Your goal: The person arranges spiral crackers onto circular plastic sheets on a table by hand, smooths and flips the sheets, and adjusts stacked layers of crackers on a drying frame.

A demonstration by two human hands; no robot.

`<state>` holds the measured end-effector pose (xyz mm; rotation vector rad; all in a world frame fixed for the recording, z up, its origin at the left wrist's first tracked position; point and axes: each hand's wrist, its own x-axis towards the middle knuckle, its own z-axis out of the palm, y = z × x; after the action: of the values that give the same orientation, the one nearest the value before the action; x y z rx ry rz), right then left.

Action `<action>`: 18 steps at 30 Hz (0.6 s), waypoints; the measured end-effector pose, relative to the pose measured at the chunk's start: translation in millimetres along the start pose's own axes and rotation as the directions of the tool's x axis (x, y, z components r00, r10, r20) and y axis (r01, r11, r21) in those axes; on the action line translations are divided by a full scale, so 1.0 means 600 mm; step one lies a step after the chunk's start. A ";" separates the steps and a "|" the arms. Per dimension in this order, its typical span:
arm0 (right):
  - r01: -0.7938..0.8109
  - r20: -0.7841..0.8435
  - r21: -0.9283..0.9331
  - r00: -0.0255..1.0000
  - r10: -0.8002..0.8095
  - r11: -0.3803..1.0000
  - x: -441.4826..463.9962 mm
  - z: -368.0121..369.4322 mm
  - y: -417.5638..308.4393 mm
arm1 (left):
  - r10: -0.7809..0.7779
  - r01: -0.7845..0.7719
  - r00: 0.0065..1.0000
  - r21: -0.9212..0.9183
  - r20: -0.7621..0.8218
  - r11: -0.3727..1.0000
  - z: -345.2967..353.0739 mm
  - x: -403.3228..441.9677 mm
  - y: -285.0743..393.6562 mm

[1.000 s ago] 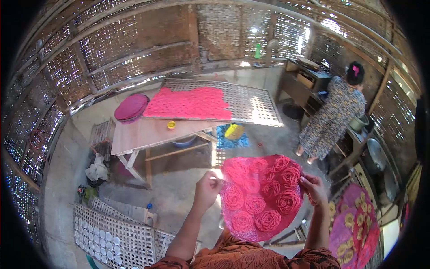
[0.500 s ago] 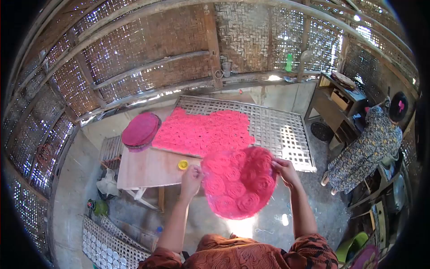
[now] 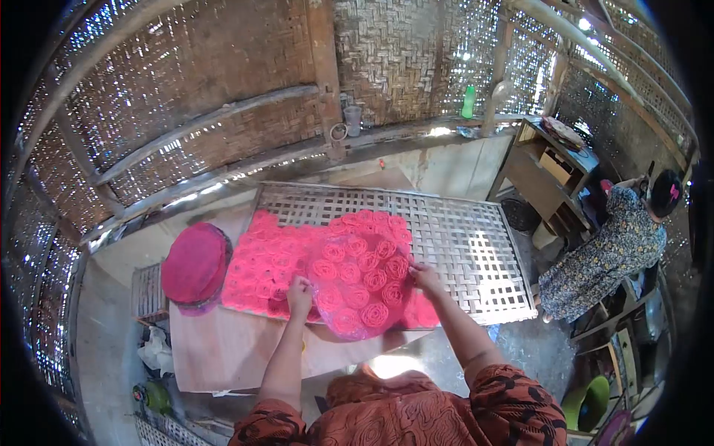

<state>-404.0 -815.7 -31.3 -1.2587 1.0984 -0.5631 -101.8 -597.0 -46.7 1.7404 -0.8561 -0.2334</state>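
Observation:
A round pink sheet [image 3: 359, 286] bearing several coiled pink rosettes hangs between my two hands. My left hand [image 3: 300, 296] pinches its left edge, and my right hand [image 3: 423, 276] grips the right edge. Just beyond and partly behind the sheet, many pink rosettes [image 3: 260, 256] cover the left part of a woven lattice tray [image 3: 461, 245]. The tray lies on a wooden table [image 3: 216, 357]. A stack of round magenta sheets [image 3: 195, 264] sits at the table's left end.
At the right, a person [image 3: 606, 245] in a patterned dress stands by a wooden shelf unit [image 3: 547, 167]. A green container [image 3: 595, 401] is at lower right. A green bottle [image 3: 468, 102] stands on the wall ledge. A white bag [image 3: 156, 351] lies left of the table.
Both hands have carried the round sheet forward over the table, to the near edge of the lattice tray. The view has moved closer to the table. Both hands keep their hold.

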 end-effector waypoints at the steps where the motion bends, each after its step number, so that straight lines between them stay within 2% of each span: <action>1: -0.080 -0.020 -0.106 0.997 0.079 0.991 0.026 -0.003 0.025 | -0.038 0.036 0.999 0.063 0.035 0.997 0.007 0.006 -0.035; 2: -0.099 -0.029 -0.108 0.995 0.096 0.989 0.051 -0.012 0.055 | -0.075 0.065 0.995 0.128 0.068 0.990 0.011 0.013 -0.065; 3: 0.081 -0.058 -0.438 0.991 -0.118 0.895 0.064 -0.019 0.078 | -0.151 0.125 0.983 0.226 0.101 0.966 0.006 0.014 -0.066; 4: 0.215 -0.007 -0.717 0.949 -0.314 0.663 0.073 -0.027 0.105 | -0.170 0.139 0.978 0.230 0.120 0.963 0.006 0.012 -0.066; 5: 0.039 -0.161 -0.749 0.958 -0.238 0.661 0.054 -0.014 0.073 | -0.079 0.059 0.996 0.414 0.031 0.908 0.000 0.009 -0.047; 6: 0.018 -0.166 -0.751 0.962 -0.216 0.660 0.036 -0.005 0.048 | 0.036 -0.007 0.999 0.585 -0.038 0.811 0.000 0.009 -0.022; 7: 0.170 -0.115 -0.774 0.909 -0.400 0.610 0.026 0.002 0.029 | 0.069 -0.068 0.997 0.624 0.023 0.779 0.007 0.017 -0.003; 8: 0.317 -0.056 -0.786 0.819 -0.571 0.531 0.029 0.006 0.022 | 0.056 -0.062 0.998 0.625 0.029 0.778 0.024 0.026 0.020; 9: 0.375 0.055 -0.733 0.864 -0.500 0.568 0.053 0.007 0.034 | 0.135 -0.207 0.975 0.495 0.178 0.844 0.048 0.030 0.045; 10: 0.369 0.058 -0.733 0.872 -0.487 0.572 0.053 0.013 0.030 | 0.227 -0.329 0.924 0.336 0.308 0.883 0.074 0.024 0.061; 12: 0.432 0.318 -0.855 0.874 -0.367 0.289 0.043 0.036 -0.004 | 0.288 -0.400 0.829 0.149 0.480 0.904 0.151 0.009 0.056; 14: 0.444 0.338 -0.857 0.868 -0.364 0.263 0.048 0.040 0.000 | 0.278 -0.464 0.761 0.192 0.585 0.865 0.207 -0.007 0.076; 16: 0.492 0.419 -0.847 0.850 -0.320 0.199 0.056 0.039 -0.003 | 0.261 -0.500 0.741 0.249 0.618 0.829 0.239 -0.008 0.082; 17: 0.545 0.482 -0.829 0.809 -0.336 0.124 0.062 0.036 0.006 | 0.231 -0.525 0.722 0.299 0.653 0.797 0.249 -0.013 0.086; 18: 0.547 0.488 -0.827 0.812 -0.319 0.128 0.069 0.034 0.017 | 0.215 -0.511 0.724 0.301 0.655 0.805 0.256 -0.014 0.087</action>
<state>-371.0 -838.6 -56.5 -2.7759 0.8257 -0.0891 -214.9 -713.1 -56.6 1.8983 -1.8481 -0.3279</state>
